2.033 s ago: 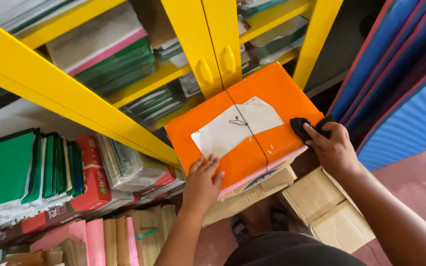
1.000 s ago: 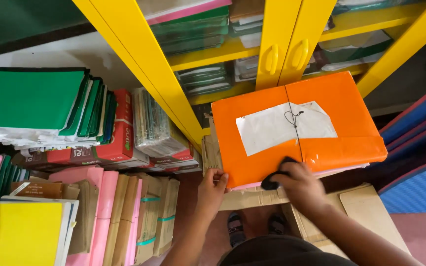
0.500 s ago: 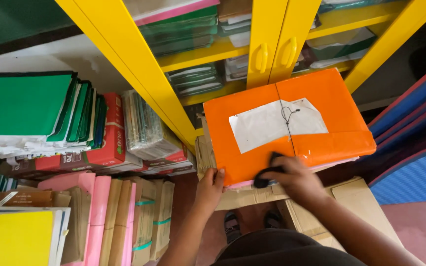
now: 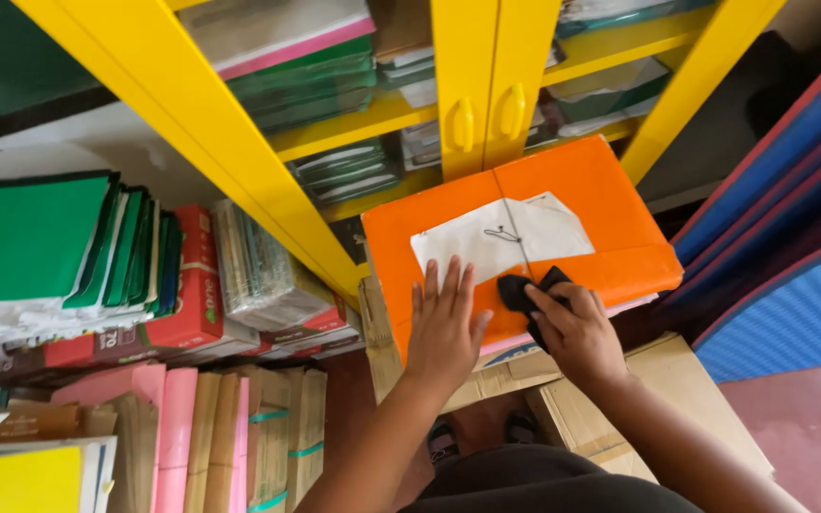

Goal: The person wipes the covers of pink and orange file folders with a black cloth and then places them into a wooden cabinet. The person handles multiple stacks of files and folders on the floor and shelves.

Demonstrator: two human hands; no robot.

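- Head view: left hand (image 4: 444,328) lies flat on the orange bundle (image 4: 610,204), fingers spread wide, palm over the near-left part of the top face — it grips nothing, just pins the bundle down.
- Right hand (image 4: 577,332) is closed around a small black cloth (image 4: 522,291), pressing it onto the orange cover just beside the left hand, near the front edge.
- Bundle sits on a stack of flattened brown cardboard boxes (image 4: 658,399), its far edge against the yellow cabinet (image 4: 467,85). A thin black string (image 4: 515,249) runs across it, knotted over a white paper label (image 4: 496,245).
- Progress, judged from this frame only: wiping looks mid-way. Cloth is at the near-centre strip; the orange surface shows no obvious dust line, so I can't tell which parts are done and which are left. The right half and far edge are well apart from the cloth.
- Sides and underside of the bundle are hidden — can't tell their state.
- Around it: green-covered stacks (image 4: 40,242) and a red carton (image 4: 192,285) to the left, pink and brown folders (image 4: 230,437) on end below them, blue mats (image 4: 791,180) leaning on the right.
- Cabinet doors are closed; more stacked files show behind the glass.
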